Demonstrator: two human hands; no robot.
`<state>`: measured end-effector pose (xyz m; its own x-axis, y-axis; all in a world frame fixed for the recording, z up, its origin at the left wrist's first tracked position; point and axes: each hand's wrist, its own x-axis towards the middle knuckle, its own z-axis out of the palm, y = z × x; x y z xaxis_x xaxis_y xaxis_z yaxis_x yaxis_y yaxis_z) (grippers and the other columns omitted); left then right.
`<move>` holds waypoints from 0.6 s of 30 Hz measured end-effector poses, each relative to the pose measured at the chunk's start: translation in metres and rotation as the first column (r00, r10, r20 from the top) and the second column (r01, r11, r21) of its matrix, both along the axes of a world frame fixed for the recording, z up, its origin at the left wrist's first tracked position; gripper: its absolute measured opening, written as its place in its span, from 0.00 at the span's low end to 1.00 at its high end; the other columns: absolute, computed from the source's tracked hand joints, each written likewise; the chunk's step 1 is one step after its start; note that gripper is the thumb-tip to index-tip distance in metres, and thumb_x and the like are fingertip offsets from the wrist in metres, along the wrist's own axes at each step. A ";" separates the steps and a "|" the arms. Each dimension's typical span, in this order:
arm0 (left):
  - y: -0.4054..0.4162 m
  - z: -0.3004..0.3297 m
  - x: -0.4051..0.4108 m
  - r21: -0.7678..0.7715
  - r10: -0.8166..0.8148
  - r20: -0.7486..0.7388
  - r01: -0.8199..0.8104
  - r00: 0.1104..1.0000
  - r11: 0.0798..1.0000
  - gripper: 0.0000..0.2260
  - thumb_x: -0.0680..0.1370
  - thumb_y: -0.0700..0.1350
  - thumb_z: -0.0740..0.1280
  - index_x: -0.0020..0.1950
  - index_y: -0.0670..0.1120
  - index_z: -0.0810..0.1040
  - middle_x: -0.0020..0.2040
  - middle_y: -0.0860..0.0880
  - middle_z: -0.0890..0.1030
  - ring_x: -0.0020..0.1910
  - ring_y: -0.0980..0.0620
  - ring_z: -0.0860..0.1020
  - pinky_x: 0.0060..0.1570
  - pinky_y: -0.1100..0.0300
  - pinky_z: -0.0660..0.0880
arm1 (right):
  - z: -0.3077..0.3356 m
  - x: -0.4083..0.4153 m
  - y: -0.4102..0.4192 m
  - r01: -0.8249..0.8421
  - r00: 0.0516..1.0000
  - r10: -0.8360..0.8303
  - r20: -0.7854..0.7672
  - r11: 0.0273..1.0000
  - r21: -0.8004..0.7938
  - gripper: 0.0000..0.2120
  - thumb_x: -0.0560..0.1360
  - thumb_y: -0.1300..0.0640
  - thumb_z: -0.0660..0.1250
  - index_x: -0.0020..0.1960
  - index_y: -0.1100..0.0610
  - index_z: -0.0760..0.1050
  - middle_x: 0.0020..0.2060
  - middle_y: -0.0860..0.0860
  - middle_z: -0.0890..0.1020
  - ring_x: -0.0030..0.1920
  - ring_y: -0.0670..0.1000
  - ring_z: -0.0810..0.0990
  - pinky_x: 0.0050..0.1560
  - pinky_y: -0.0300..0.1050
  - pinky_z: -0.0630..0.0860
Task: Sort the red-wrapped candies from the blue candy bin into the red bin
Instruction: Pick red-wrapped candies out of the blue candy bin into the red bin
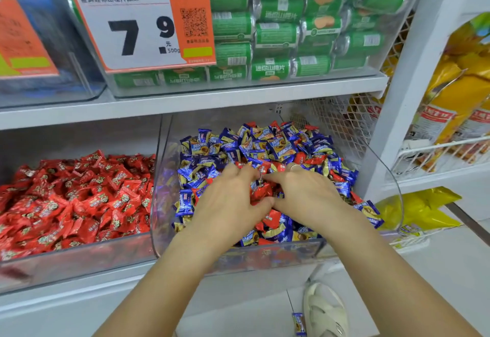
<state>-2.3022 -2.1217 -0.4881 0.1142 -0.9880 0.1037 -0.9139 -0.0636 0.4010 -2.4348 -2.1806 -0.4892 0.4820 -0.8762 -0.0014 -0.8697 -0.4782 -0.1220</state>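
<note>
- Head view: the blue bin (389, 177), a clear tub on the lower shelf (79, 302), holds a heap of blue candies (267, 145) with red candies (261, 190) mixed in, mostly near its middle.
- The red bin (79, 259) stands just left of it, touching, full of red-wrapped sweets.
- The left hand (228, 204) and right hand (307, 196) lie palms down in the blue bin, fingertips meeting over a cluster of red candies; whether either grips one, I cannot tell.
- The red candies lie jumbled, pointing every way.
- Above, a clear tub holds green packs (291, 29) behind a price tag (140, 23).
- One blue candy (299, 323) lies on the floor beside a sandal (326, 310).
</note>
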 end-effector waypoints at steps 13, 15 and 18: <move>-0.014 0.001 0.006 0.049 -0.012 0.009 0.011 1.000 0.999 0.13 0.79 0.47 0.60 0.62 0.47 0.73 0.53 0.49 0.67 0.48 0.46 0.74 0.42 0.56 0.69 | 0.016 -0.045 -0.019 0.175 0.806 -0.218 0.550 0.976 0.129 0.07 0.71 0.51 0.68 0.40 0.52 0.72 0.34 0.47 0.79 0.35 0.44 0.76 0.37 0.37 0.68; -0.011 0.006 0.014 0.012 0.020 -0.076 -0.019 0.997 1.000 0.10 0.80 0.47 0.59 0.57 0.45 0.75 0.53 0.48 0.70 0.50 0.46 0.74 0.46 0.56 0.69 | 0.013 -0.054 -0.025 0.214 0.769 -0.278 0.576 0.961 0.178 0.07 0.70 0.53 0.67 0.38 0.52 0.70 0.35 0.52 0.80 0.37 0.52 0.80 0.39 0.45 0.72; -0.005 0.011 0.025 -0.036 0.032 -0.145 -0.037 0.989 0.999 0.08 0.79 0.45 0.60 0.55 0.49 0.75 0.50 0.49 0.73 0.45 0.50 0.74 0.42 0.57 0.65 | 0.005 -0.056 -0.028 0.211 0.800 -0.333 0.499 0.935 0.285 0.02 0.74 0.54 0.64 0.44 0.50 0.71 0.33 0.51 0.78 0.36 0.53 0.79 0.39 0.47 0.72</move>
<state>-2.2769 -2.1268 -0.4775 0.1646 -0.9788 0.1216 -0.8437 -0.0758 0.5315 -2.4913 -2.2089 -0.4846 0.2016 -0.9794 -0.0106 -0.7283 -0.1426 -0.6703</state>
